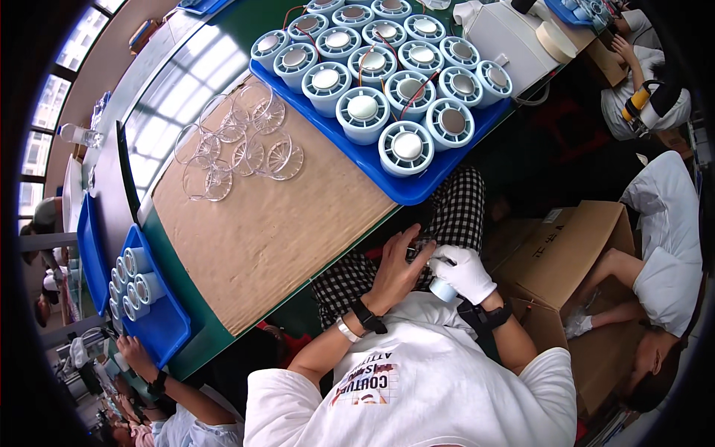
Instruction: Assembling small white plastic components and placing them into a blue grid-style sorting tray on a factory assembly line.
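My bare left hand (398, 270) is over my lap, fingers stretched out and apart, with the fingertips close to my right hand. A small dark bit shows by those fingertips, too small to name. My right hand (465, 273), in a white glove, is closed on a pale blue cylindrical housing (442, 290), whose lower end sticks out below the fingers. The rest of that housing is hidden by the glove. Ahead, on a blue tray (408, 195), stand several pale blue round housings (363, 115) with spoked rims and silver or grey discs; thin red wires lie across some.
Clear plastic ribbed cups (248, 155) lie on a cardboard sheet (246, 246) over the green table. At left, another blue tray (175, 328) holds several housings beside a co-worker's hand (136, 356). An open carton (566, 246) and a bent-over person (666, 223) are on my right.
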The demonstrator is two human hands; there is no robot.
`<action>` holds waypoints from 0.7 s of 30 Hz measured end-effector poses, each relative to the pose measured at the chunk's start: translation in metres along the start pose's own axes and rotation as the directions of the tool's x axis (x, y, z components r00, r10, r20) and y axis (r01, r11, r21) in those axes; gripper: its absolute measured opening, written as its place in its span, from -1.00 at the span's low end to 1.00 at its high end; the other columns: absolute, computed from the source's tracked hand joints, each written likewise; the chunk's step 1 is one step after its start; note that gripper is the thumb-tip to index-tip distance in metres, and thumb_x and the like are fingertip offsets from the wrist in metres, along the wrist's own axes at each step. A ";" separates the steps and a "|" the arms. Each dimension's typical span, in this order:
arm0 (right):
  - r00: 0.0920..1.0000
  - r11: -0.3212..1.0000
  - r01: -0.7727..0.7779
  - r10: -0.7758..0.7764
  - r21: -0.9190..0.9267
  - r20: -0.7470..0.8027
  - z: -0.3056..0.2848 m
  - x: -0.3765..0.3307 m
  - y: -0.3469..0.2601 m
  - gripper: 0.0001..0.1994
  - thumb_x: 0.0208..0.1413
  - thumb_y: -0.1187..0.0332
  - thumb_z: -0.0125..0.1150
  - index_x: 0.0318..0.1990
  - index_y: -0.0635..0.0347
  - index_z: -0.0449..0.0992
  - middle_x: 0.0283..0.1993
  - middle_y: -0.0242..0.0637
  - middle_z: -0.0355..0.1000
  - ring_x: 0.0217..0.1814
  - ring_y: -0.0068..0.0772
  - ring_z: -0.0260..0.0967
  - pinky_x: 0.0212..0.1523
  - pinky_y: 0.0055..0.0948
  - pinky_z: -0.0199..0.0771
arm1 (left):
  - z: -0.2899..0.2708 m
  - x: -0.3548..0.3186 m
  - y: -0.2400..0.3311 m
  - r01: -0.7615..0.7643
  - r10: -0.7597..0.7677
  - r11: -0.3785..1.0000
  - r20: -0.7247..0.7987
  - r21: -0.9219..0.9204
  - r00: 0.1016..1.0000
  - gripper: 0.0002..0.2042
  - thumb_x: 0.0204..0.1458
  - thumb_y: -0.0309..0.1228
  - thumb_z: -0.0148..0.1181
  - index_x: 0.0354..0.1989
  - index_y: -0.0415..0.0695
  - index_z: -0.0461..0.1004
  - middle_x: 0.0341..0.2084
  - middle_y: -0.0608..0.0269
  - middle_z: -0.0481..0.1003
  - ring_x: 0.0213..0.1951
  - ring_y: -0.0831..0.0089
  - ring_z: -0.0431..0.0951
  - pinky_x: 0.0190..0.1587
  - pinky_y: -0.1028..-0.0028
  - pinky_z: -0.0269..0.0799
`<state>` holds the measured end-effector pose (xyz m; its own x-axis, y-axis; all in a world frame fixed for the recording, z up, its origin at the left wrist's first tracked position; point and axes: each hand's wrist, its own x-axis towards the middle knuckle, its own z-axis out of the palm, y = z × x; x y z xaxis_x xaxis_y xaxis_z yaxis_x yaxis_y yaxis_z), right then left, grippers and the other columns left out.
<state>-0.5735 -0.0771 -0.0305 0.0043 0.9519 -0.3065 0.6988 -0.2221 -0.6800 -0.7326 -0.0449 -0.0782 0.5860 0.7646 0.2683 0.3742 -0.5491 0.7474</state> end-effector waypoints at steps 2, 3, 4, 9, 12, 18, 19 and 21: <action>0.964 0.799 -0.235 0.118 0.553 0.240 -0.001 -0.002 0.010 -0.88 -0.05 0.40 0.13 -0.37 0.23 0.48 -0.52 -0.30 0.43 -0.49 -0.38 0.41 -0.43 -0.47 0.41 | 0.002 -0.002 -0.004 -0.018 0.019 0.999 0.010 -0.045 1.000 -0.36 -0.36 -0.63 0.25 0.03 -0.02 0.25 0.08 -0.05 0.09 0.10 0.00 0.13 0.10 0.20 0.13; 0.922 0.570 -0.366 0.113 0.735 0.371 -0.001 -0.003 0.014 -0.88 -0.03 0.40 0.13 -0.34 0.23 0.47 -0.52 -0.33 0.43 -0.49 -0.40 0.41 -0.43 -0.49 0.40 | 0.002 -0.005 -0.005 -0.030 0.035 0.987 0.029 -0.157 0.999 -0.39 -0.33 -0.62 0.25 0.03 -0.03 0.26 0.09 -0.06 0.07 0.11 -0.02 0.11 0.11 0.19 0.11; 0.922 0.571 -0.365 0.113 0.735 0.370 -0.002 -0.004 0.017 -0.88 -0.03 0.40 0.13 -0.34 0.23 0.47 -0.52 -0.33 0.43 -0.49 -0.40 0.41 -0.43 -0.49 0.40 | 0.001 -0.005 -0.004 -0.043 0.058 0.962 0.046 -0.270 0.997 -0.41 -0.31 -0.61 0.24 0.02 -0.04 0.28 0.10 -0.08 0.05 0.13 -0.03 0.10 0.12 0.19 0.10; 0.829 0.356 -0.511 -0.036 0.782 0.558 0.002 -0.002 0.027 -0.85 0.05 0.41 0.04 -0.24 0.24 0.46 -0.47 -0.36 0.42 -0.44 -0.56 0.39 -0.36 -0.59 0.40 | -0.007 -0.005 0.000 0.113 -0.115 0.735 0.041 -0.669 0.992 -0.53 -0.16 -0.52 0.14 0.04 -0.12 0.28 0.14 -0.11 -0.01 0.20 0.03 0.03 0.13 0.24 0.12; 0.845 0.375 -0.484 -0.033 0.790 0.534 0.009 0.001 0.025 -0.84 0.05 0.40 0.05 -0.24 0.23 0.47 -0.45 -0.34 0.43 -0.43 -0.56 0.39 -0.35 -0.60 0.40 | -0.026 0.007 0.008 -0.065 0.071 0.990 0.048 -0.126 0.996 -0.64 -0.06 -0.43 0.08 -0.02 -0.13 0.32 0.10 -0.13 0.08 0.09 0.06 0.19 0.04 0.26 0.24; 0.813 0.701 -0.318 -0.146 0.638 0.564 -0.021 0.013 0.012 -0.82 0.08 0.35 0.02 -0.26 0.29 0.42 -0.35 -0.25 0.43 -0.29 -0.45 0.38 -0.27 -0.49 0.37 | -0.019 0.016 -0.010 -0.094 0.122 0.975 0.133 -0.200 0.984 -0.71 0.04 -0.25 -0.03 -0.18 -0.19 0.42 -0.20 -0.02 0.40 -0.12 0.24 0.42 -0.09 0.34 0.33; 0.813 0.766 -0.244 -0.173 0.594 0.557 -0.025 0.013 0.014 -0.81 0.08 0.34 0.01 -0.26 0.30 0.41 -0.31 -0.23 0.42 -0.26 -0.42 0.38 -0.25 -0.46 0.37 | -0.015 0.016 -0.010 0.118 -0.050 0.970 0.306 -0.211 0.951 -0.70 0.07 -0.23 -0.08 -0.21 -0.19 0.43 -0.26 0.02 0.43 -0.18 0.27 0.44 -0.13 0.35 0.33; 0.899 0.904 -0.030 -0.162 0.427 0.406 -0.020 0.015 0.018 -0.79 0.08 0.32 0.02 -0.23 0.30 0.39 -0.26 -0.20 0.41 -0.25 -0.38 0.37 -0.24 -0.43 0.36 | -0.008 0.014 -0.011 0.515 -0.343 0.849 0.613 -0.122 0.712 -0.66 0.11 -0.19 -0.16 -0.27 -0.20 0.44 -0.39 0.12 0.49 -0.31 0.34 0.48 -0.20 0.38 0.34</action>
<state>-0.5463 -0.0629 -0.0342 -0.3997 0.8062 -0.4362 0.3259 -0.3198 -0.8897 -0.7347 -0.0256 -0.0780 0.7291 0.5256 -0.4384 0.5317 -0.0315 0.8464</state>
